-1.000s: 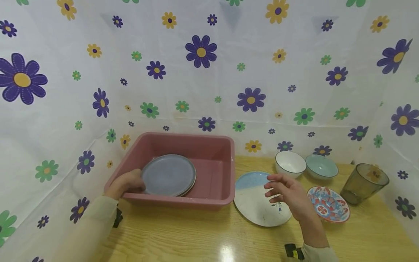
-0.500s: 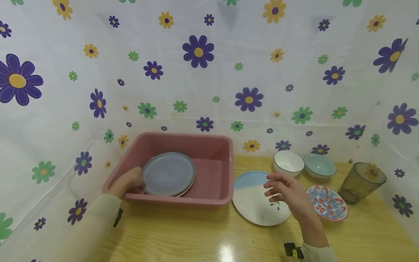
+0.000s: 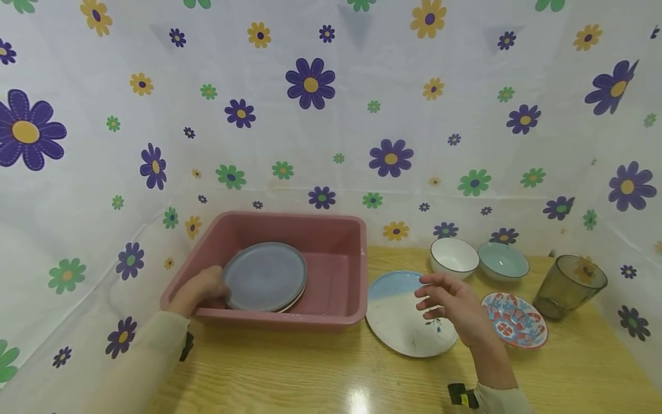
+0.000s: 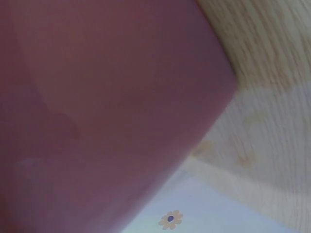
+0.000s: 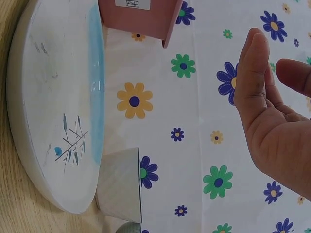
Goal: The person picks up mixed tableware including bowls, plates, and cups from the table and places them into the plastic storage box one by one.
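In the head view, my left hand (image 3: 204, 287) reaches over the near left rim of a pink plastic basin (image 3: 336, 276). Its bent fingers hold the left edge of a grey plate (image 3: 266, 276); the fingertips are hidden. The grey plate lies atop at least one pale plate (image 3: 291, 306) inside the basin. Only the basin's pink wall (image 4: 121, 97) fills most of the left wrist view. My right hand (image 3: 457, 313) hovers with loosely bent fingers above a blue-and-white plate (image 3: 403, 328), holding nothing. The right wrist view shows this hand (image 5: 272, 107) apart from the plate (image 5: 58, 87).
A white bowl (image 3: 455, 256) and a pale green bowl (image 3: 503, 261) stand at the back right. In front of them are a red-and-blue patterned dish (image 3: 517, 322) and a tinted glass (image 3: 569, 287). A flowered curtain (image 3: 351, 138) encloses the wooden table (image 3: 289, 368).
The view has shifted slightly. The grey plate has moved very little within the basin, with my left hand still at its edge. My right hand has stayed in nearly the same place.
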`<control>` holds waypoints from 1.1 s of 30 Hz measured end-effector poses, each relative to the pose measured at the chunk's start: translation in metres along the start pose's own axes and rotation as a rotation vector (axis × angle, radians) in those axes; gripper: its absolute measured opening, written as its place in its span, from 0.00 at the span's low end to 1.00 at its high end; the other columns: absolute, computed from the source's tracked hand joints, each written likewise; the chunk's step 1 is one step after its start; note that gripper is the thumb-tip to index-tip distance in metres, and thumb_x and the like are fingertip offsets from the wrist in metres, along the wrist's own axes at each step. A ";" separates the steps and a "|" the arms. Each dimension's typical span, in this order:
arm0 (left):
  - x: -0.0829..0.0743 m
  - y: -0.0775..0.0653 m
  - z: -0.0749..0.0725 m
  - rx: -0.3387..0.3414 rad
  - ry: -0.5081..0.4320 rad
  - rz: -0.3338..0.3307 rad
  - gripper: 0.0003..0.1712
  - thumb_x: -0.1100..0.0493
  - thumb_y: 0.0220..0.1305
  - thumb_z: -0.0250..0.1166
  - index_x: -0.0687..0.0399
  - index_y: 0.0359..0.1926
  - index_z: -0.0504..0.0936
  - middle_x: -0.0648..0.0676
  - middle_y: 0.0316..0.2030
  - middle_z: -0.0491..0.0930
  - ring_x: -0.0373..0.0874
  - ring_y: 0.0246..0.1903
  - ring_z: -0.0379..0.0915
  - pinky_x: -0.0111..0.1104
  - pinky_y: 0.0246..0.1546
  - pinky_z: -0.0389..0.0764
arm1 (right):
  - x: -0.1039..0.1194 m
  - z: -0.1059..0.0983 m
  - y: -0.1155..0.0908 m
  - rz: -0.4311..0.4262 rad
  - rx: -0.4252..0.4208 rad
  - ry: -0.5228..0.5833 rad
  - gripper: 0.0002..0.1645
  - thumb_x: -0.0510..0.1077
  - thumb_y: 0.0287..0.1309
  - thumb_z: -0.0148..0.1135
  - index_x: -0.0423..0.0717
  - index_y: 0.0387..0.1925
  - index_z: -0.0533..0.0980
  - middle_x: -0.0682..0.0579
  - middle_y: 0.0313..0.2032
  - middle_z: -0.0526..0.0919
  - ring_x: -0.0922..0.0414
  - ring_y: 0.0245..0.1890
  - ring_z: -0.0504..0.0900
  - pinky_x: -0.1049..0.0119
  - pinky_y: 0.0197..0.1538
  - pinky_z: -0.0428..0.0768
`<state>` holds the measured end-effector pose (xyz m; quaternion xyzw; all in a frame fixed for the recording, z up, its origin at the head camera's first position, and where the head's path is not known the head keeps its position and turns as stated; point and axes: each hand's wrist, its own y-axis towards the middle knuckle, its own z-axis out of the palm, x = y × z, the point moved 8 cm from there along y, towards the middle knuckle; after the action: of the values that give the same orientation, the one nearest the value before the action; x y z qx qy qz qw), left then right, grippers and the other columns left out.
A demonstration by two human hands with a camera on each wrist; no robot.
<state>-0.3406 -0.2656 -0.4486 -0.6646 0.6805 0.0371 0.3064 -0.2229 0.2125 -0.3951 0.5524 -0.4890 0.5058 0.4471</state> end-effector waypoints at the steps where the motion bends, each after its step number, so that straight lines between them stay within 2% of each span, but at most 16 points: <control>1: -0.001 0.000 0.000 -0.001 -0.001 0.000 0.15 0.69 0.54 0.63 0.77 0.41 0.75 0.62 0.30 0.80 0.50 0.28 0.80 0.37 0.31 0.82 | 0.000 0.000 0.000 -0.001 0.000 0.000 0.21 0.40 0.73 0.52 0.28 0.58 0.68 0.49 0.38 0.82 0.56 0.35 0.85 0.64 0.38 0.85; 7: -0.002 -0.005 0.000 0.009 -0.001 -0.038 0.17 0.66 0.57 0.64 0.76 0.44 0.75 0.61 0.31 0.80 0.50 0.30 0.78 0.37 0.33 0.80 | -0.002 0.000 0.000 0.001 0.001 0.003 0.21 0.40 0.72 0.53 0.28 0.58 0.68 0.49 0.38 0.82 0.56 0.35 0.85 0.64 0.38 0.85; 13: -0.007 -0.015 -0.005 -0.009 -0.014 -0.003 0.14 0.65 0.62 0.61 0.76 0.42 0.76 0.61 0.30 0.80 0.50 0.28 0.78 0.36 0.30 0.79 | 0.000 0.001 0.000 0.000 0.002 0.000 0.20 0.39 0.72 0.52 0.28 0.57 0.69 0.49 0.38 0.82 0.56 0.34 0.85 0.64 0.38 0.85; 20: -0.011 -0.023 -0.016 -0.046 -0.050 0.017 0.22 0.60 0.68 0.59 0.76 0.52 0.65 0.65 0.38 0.74 0.54 0.35 0.75 0.40 0.34 0.79 | -0.001 0.001 0.000 0.000 0.002 -0.003 0.20 0.40 0.73 0.52 0.28 0.58 0.68 0.49 0.38 0.82 0.56 0.35 0.85 0.64 0.38 0.85; 25: -0.020 -0.027 -0.019 -0.098 -0.025 0.060 0.28 0.57 0.70 0.57 0.76 0.58 0.61 0.66 0.42 0.72 0.56 0.40 0.71 0.42 0.39 0.76 | -0.002 0.000 0.000 0.005 -0.007 -0.008 0.21 0.40 0.73 0.52 0.28 0.58 0.68 0.48 0.39 0.82 0.56 0.34 0.85 0.64 0.38 0.85; 30: -0.035 -0.040 -0.018 -0.169 -0.068 0.091 0.29 0.55 0.72 0.55 0.73 0.63 0.59 0.68 0.49 0.72 0.58 0.44 0.70 0.46 0.44 0.77 | -0.003 -0.001 0.000 0.008 -0.013 -0.012 0.20 0.40 0.73 0.52 0.28 0.58 0.68 0.47 0.39 0.82 0.55 0.34 0.85 0.63 0.38 0.85; 33: -0.047 -0.048 -0.019 -0.237 -0.097 0.113 0.30 0.56 0.73 0.52 0.73 0.65 0.58 0.70 0.52 0.72 0.59 0.45 0.71 0.50 0.48 0.77 | -0.003 -0.001 0.000 0.007 -0.017 -0.023 0.20 0.39 0.73 0.52 0.29 0.58 0.68 0.47 0.39 0.82 0.55 0.34 0.85 0.63 0.38 0.85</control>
<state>-0.3068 -0.2386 -0.3940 -0.6541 0.6922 0.1664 0.2557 -0.2231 0.2141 -0.3978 0.5524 -0.5004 0.4969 0.4444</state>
